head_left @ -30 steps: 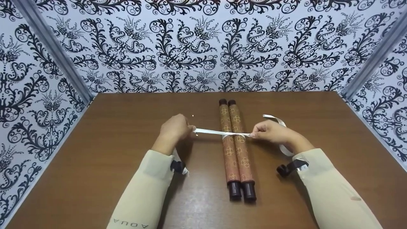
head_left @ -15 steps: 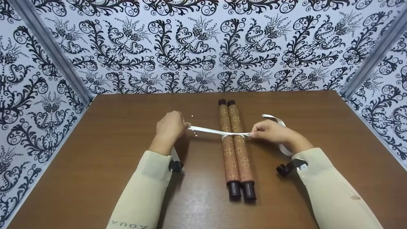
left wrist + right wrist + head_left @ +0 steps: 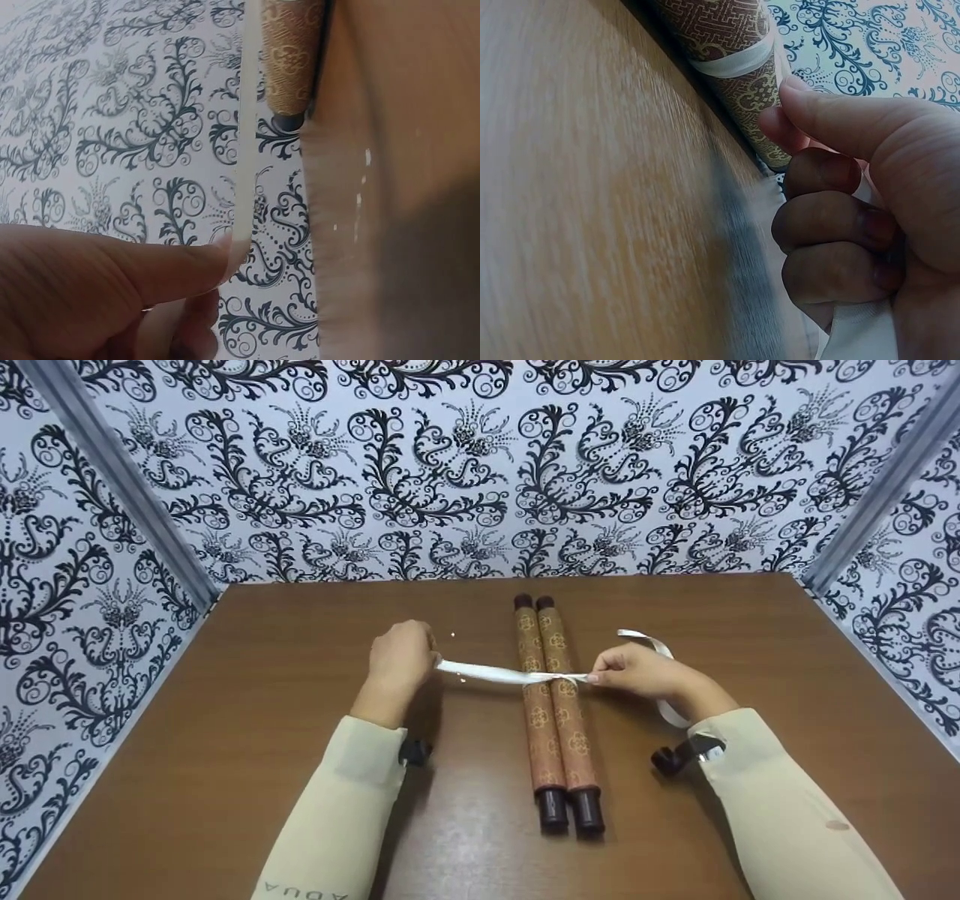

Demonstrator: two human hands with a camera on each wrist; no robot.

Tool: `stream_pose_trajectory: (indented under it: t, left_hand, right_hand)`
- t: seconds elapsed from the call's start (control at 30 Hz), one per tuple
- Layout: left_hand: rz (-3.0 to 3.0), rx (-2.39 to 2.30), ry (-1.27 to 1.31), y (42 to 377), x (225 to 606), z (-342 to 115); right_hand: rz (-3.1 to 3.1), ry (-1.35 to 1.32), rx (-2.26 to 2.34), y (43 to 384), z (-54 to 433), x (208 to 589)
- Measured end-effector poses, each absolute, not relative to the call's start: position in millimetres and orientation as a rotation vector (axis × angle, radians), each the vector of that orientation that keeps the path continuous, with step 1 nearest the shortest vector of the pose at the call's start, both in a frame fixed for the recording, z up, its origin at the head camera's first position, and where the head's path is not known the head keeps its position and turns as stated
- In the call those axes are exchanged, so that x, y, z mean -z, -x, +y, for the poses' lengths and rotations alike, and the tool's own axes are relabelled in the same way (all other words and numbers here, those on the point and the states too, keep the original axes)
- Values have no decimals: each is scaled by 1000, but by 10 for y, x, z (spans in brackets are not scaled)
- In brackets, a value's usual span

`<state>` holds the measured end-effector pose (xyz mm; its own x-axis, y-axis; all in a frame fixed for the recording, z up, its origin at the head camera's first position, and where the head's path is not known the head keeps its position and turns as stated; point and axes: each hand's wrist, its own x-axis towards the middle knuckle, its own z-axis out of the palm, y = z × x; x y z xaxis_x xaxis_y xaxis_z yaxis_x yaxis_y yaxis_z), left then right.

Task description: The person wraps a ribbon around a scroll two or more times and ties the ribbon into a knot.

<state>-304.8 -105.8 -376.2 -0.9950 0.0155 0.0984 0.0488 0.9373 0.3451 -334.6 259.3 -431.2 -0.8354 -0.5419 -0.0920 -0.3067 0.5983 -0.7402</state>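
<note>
Two rolled scrolls (image 3: 556, 727) with patterned brown-gold cloth and dark end knobs lie side by side on the table. A white ribbon (image 3: 487, 671) wraps round them near the middle and crosses on top. My left hand (image 3: 401, 671) pinches one length of it between thumb and finger, left of the scrolls; the left wrist view shows the ribbon (image 3: 246, 150) running from the thumb tip up to a scroll (image 3: 289, 67). Close by the scrolls' right side, my right hand (image 3: 637, 669) pinches the other length. In the right wrist view its remaining fingers (image 3: 832, 217) curl over the ribbon's tail (image 3: 862, 334).
The brown wooden table (image 3: 285, 660) has patterned black-and-white walls (image 3: 480, 472) behind and at both sides. A loose ribbon end (image 3: 637, 636) curls up behind the right hand. Dark wrist straps (image 3: 679, 757) sit at both sleeves.
My left hand has drawn slightly left and away, lengthening the ribbon between it and the scrolls; that stretch now sags a little. The right hand and scrolls stay nearly still.
</note>
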Motion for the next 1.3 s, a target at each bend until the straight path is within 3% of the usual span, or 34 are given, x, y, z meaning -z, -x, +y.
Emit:
stream_pose_trajectory:
  t: [0.27, 0.77, 1.3]
  left_hand:
    - [-2954, 425, 139, 3031, 3886, -908]
    - [-3081, 766, 730, 2923, 3991, -470]
    - [-3060, 653, 818, 2864, 4022, -414]
  right_hand:
    - [2526, 688, 1075, 3351, 2589, 4318]
    - [2532, 659, 1095, 3340, 2589, 4321]
    - [2542, 670, 1070, 3349, 2593, 4331]
